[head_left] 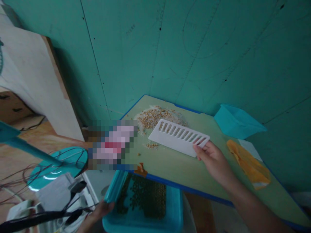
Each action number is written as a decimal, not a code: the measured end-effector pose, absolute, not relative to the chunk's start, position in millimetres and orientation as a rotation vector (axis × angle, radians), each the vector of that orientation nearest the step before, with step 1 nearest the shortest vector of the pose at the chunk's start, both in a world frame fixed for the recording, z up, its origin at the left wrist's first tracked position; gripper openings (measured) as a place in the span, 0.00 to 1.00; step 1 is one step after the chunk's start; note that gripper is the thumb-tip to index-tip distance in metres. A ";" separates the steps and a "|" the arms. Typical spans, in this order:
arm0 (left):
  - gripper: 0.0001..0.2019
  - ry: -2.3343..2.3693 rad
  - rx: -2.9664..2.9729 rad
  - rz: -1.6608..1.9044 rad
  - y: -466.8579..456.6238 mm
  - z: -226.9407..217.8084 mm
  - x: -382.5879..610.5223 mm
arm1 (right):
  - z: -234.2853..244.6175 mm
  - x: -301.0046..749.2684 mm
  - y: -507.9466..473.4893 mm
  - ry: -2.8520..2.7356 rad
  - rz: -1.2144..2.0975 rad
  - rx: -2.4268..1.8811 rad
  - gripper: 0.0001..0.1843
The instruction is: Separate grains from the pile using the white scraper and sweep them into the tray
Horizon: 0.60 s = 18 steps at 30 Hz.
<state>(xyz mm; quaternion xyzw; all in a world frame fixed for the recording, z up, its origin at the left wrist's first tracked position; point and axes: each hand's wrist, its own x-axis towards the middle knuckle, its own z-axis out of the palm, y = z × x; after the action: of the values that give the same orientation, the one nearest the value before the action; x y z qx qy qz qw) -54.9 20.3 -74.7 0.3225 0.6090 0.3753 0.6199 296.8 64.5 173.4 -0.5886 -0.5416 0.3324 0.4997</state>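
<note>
My right hand [213,160] grips one end of a white slotted plastic scraper [178,137] that rests tilted on a pale green table top [175,166]. Just beyond the scraper lies a pile of tan grains [152,117] mixed with white powder, and a few stray grains [152,145] lie near its lower edge. My left hand [102,210] holds the left rim of a teal plastic tray [143,207] below the table's front edge. Dark green grains fill the tray.
A teal folded paper box [236,121] stands at the back right of the table, with a yellow cloth [249,163] in front of it. A teal fan base [58,166] and cables lie on the floor at left. A teal wall rises behind.
</note>
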 end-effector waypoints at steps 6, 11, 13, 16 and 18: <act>0.27 1.014 0.554 0.910 11.3 -36.6 -33.5 | 170.3 300.9 59.3 -1.315 0.866 -1.472 0.13; 0.23 1.137 0.564 0.951 13.2 -46.9 -36.8 | 170.1 301.0 56.8 -1.295 0.876 -1.485 0.15; 0.22 1.183 0.558 0.987 14.5 -58.1 -40.0 | 170.9 299.3 57.7 -1.289 0.889 -1.477 0.14; 0.22 1.191 0.548 1.014 14.9 -65.6 -40.3 | 173.5 295.2 58.7 -1.299 0.919 -1.459 0.12; 0.21 1.191 0.553 0.997 14.7 -63.0 -38.0 | 175.6 292.2 58.4 -1.318 0.936 -1.444 0.11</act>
<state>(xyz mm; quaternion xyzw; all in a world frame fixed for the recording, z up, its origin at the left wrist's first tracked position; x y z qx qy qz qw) -38.0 14.7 -63.0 0.2463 0.5301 0.4441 0.6790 292.2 58.4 175.6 -0.5887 -0.5375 0.3816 0.4678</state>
